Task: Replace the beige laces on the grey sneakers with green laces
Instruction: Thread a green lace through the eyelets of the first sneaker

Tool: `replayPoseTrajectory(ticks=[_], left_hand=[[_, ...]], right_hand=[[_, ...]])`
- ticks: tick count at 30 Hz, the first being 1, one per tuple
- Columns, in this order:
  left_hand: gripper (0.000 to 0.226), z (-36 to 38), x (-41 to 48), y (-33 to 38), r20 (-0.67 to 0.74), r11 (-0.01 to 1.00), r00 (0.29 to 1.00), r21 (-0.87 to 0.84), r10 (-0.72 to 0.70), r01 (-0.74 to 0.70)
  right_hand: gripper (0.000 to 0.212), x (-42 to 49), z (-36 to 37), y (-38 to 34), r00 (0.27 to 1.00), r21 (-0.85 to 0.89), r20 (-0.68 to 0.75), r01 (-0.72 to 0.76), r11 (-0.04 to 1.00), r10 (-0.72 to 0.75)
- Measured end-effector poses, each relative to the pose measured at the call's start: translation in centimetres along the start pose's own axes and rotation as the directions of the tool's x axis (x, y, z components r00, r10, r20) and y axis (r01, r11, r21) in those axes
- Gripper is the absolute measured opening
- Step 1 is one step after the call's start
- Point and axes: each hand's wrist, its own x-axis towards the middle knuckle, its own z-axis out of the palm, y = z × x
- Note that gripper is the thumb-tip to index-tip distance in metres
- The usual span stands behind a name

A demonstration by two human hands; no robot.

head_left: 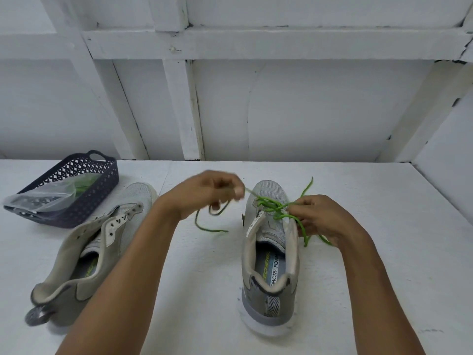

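Between left hand (204,193) and right hand (323,219), I note green lace (267,202) part-threaded in grey sneaker (266,298); each hand pinches a strand.

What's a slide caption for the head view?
Left hand and right hand pinch a green lace on the upright grey sneaker; unlaced sneaker and dark basket alongside.

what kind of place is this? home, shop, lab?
Probably a plain workroom or recording nook, not a shop: a white-painted table, a wall of white-painted wooden framing behind it, and a dark plastic storage basket on the table.
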Motion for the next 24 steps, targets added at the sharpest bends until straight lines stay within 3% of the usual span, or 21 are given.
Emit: replayPoseTrajectory(ticks=[1,3,5,6,9,11,16,24], left_hand=[[0.010,-0.2,0.0,0.3,-0.105,0.979,0.993,-0.189,0.062,-0.081],[0.017,-0.7,0.0,0.6,-0.213,0.797,0.972,-0.567,0.100,-0.206],[0.024,-0.5,0.3,0.9,-0.232,0.651,0.971,-0.729,0.056,-0.211],[0.025,-0.2,0.5,0.8,-0.229,0.673,0.974,-0.720,0.004,-0.172],[0.019,1.2,1.3,0.1,-0.236,0.894,0.961,-0.447,-0.148,0.028],[0.017,1.9,1.7,-0.5,-0.218,0.974,0.960,-0.184,-0.174,0.134],[0.026,2.9,1.9,-1.0,-0.003,0.941,0.984,0.290,-0.178,0.172],[0.018,1.2,1.1,-1.9,0.023,0.891,0.970,0.401,-0.240,0.211]], right_hand=[[0.015,0.0,0.0,0.0,1.000,-0.005,-0.006,-0.002,1.000,0.002],[0.015,-0.1,-0.1,0.0,1.000,-0.008,-0.009,-0.003,1.000,0.003],[0.014,0.0,0.0,0.0,1.000,-0.004,-0.008,-0.001,1.000,0.001],[0.014,0.0,0.0,0.0,1.000,-0.005,-0.006,0.000,1.000,0.000],[0.009,0.1,0.0,-0.1,1.000,-0.008,-0.008,0.000,1.000,0.000],[0.008,0.1,0.0,0.0,1.000,-0.010,-0.015,-0.003,1.000,0.003],[0.008,0.2,0.0,0.1,1.000,-0.017,-0.027,-0.003,1.000,0.003],[0.020,-0.4,-0.3,0.0,1.000,-0.109,0.010,0.006,0.994,-0.005]])
